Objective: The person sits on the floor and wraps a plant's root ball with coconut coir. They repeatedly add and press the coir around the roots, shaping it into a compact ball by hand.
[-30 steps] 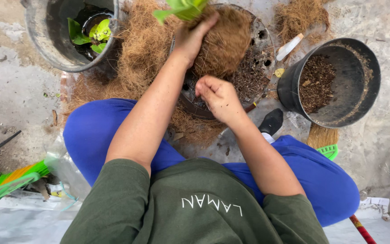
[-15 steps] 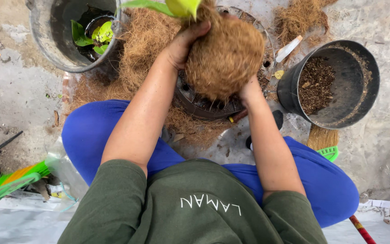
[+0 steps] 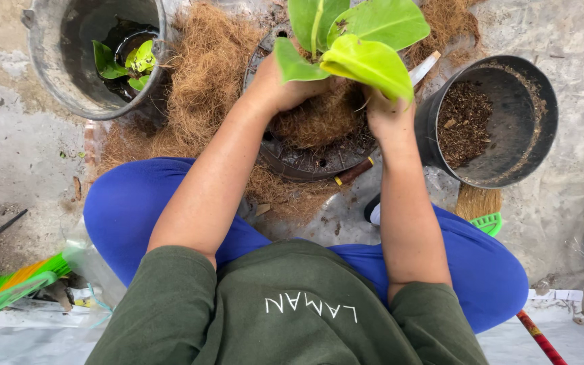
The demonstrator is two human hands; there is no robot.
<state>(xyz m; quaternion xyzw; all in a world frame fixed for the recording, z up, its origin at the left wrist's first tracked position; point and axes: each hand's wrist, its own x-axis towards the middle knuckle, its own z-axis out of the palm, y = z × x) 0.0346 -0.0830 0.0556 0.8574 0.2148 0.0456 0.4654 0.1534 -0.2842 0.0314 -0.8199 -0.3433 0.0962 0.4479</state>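
A plant with broad yellow-green leaves point(image 3: 359, 47) sits in a ball of brown coconut fibre point(image 3: 315, 122). Both of my hands grip that fibre ball from either side, above a shallow round black tray point(image 3: 305, 162). My left hand point(image 3: 275, 84) holds its left side, just under a leaf. My right hand point(image 3: 386, 115) holds its right side, partly hidden by the leaves. I sit cross-legged in blue trousers on a concrete floor.
A black pot with dark soil point(image 3: 488, 122) stands at the right. A grey bucket with a small green plant point(image 3: 103, 54) stands at the top left. Loose coconut fibre point(image 3: 204, 74) lies between them. A green broom point(image 3: 15, 284) lies at the left.
The fibre ball was turned over: a moment ago its brown underside faced me, now the plant's leaves point up toward me. Both hands stayed on it.
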